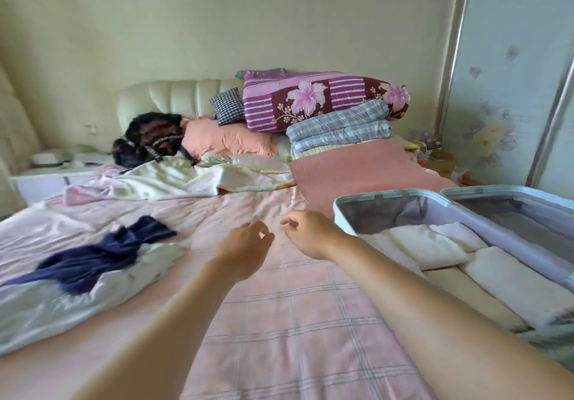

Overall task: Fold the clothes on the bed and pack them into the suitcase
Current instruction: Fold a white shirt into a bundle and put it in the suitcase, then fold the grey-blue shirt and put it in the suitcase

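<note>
Both hands hover over the pink plaid bed sheet (295,322) near the middle of the view. The left hand (242,244) and the right hand (310,235) each have loosely curled fingers and hold nothing.

The unfolded work lies at about nine o'clock from the hands: a crumpled navy-blue garment (102,253) draped across a rumpled white garment (46,306). The open pale-blue hard-shell suitcase (388,196) with its grey lining sits at three o'clock, just beside the right forearm. Its near half is already lined with folded white and cream clothes (435,244).

The likeliest slip is in the pickup. The navy piece lies on the white one, so a hasty grab of either would probably drag both and leave a tangle rather than a flat spread. Both fabrics look thin and limp, so a fold made on the wrinkled sheet may slide out of square.

The packed bundles sit snugly side by side. Pushing another piece between them could unroll one, so laying it on top looks safer. A wide swing of the right arm could also catch the suitcase rim.

At about eleven o'clock a pale crumpled cloth (161,179) lies below a black patterned bag (149,138). I cannot tell whether that cloth is clothing or bedding, and packing it by mistake is possible.
</note>
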The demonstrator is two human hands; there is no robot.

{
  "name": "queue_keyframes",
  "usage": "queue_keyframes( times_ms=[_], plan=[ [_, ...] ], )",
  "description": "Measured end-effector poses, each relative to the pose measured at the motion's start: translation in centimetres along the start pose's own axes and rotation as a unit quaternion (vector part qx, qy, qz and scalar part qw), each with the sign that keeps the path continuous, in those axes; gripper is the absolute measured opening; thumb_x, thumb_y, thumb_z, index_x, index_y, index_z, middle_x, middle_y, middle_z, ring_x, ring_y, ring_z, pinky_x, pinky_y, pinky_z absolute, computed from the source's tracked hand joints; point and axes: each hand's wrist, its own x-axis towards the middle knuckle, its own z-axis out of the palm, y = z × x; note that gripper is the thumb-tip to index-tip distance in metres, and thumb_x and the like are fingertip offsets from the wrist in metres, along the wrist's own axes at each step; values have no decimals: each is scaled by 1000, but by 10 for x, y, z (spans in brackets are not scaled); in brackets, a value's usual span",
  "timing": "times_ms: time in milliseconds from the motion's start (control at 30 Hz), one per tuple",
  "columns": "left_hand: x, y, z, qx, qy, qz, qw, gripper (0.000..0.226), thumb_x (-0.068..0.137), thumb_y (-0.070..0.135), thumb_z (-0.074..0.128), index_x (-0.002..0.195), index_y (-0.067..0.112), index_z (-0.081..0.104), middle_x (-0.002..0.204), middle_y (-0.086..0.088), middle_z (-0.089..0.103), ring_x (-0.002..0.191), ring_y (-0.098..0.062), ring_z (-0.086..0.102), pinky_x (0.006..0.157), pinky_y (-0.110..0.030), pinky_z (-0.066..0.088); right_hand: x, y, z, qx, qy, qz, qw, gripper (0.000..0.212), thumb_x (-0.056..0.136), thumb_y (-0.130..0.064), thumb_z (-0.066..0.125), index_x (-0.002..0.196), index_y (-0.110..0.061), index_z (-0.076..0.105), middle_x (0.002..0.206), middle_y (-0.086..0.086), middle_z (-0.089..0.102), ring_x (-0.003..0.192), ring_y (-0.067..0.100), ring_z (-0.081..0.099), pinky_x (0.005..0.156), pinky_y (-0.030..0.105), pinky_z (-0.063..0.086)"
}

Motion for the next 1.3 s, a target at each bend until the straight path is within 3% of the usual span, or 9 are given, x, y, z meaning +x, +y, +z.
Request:
queue_keyframes(
  times_ms=[300,600,700,767,900,967,1067,1200,1300],
  plan=[
    [-95,-230,-95,89,12,-131,987,35,97,39,47,131,30,50,131,2,56,117,-23,55,94,-39,47,43,-205,173,22,-125,-102,987,40,99,-25,44,137,-24,58,141,0,57,126,20,55,102,31,45],
    [-155,-415,-128,265,-28,-267,926,69,92,56,47,152,31,23,159,-4,20,147,-30,16,118,-59,13,91,-304,308,26,-195,-146,970,50,88,-18,60,138,-22,58,138,3,59,122,20,58,102,28,45],
    [-177,-456,-139,211,-23,-355,910,83,89,65,44,155,32,7,163,-7,10,147,-35,17,114,-57,23,92,-340,347,81,-184,-201,959,58,85,-21,65,142,-25,53,140,1,58,121,21,58,102,32,46],
    [-193,-479,-144,179,-23,-378,908,80,88,66,47,152,30,17,155,-11,29,136,-36,39,106,-49,39,87,-363,369,102,-200,-234,946,69,86,-25,66,150,-30,40,149,1,49,130,23,53,104,33,45],
    [-212,-495,-150,193,49,-309,930,35,89,35,52,123,27,55,126,-2,60,112,-28,58,79,-34,48,84,-395,404,61,-246,-219,942,92,92,-29,66,161,-32,5,161,14,27,139,34,40,110,40,40],
    [-216,-487,-153,192,94,-281,936,25,89,28,52,113,26,59,118,-1,63,105,-28,60,71,-33,45,83,-396,409,47,-217,-197,955,76,94,-21,60,159,-29,21,150,14,45,130,34,51,101,36,44],
    [-220,-468,-156,165,144,-246,944,24,87,27,56,111,26,61,115,-2,65,102,-30,60,75,-36,49,71,-387,392,34,-191,-213,958,34,91,-21,56,125,-23,58,119,8,66,109,31,61,78,31,42],
    [-240,-416,-153,48,146,-207,966,32,88,32,64,120,29,62,116,4,66,104,-23,59,79,-32,48,32,-356,339,5,-140,-217,966,2,87,-25,56,86,-27,55,91,0,63,89,28,60,65,32,37],
    [-261,-369,-144,10,119,-157,980,34,88,37,68,121,33,62,113,8,67,99,-17,60,78,-29,49,-5,-325,296,-33,-123,-201,971,8,82,-25,56,75,-27,52,84,-2,60,81,25,59,61,33,42]
  ],
)
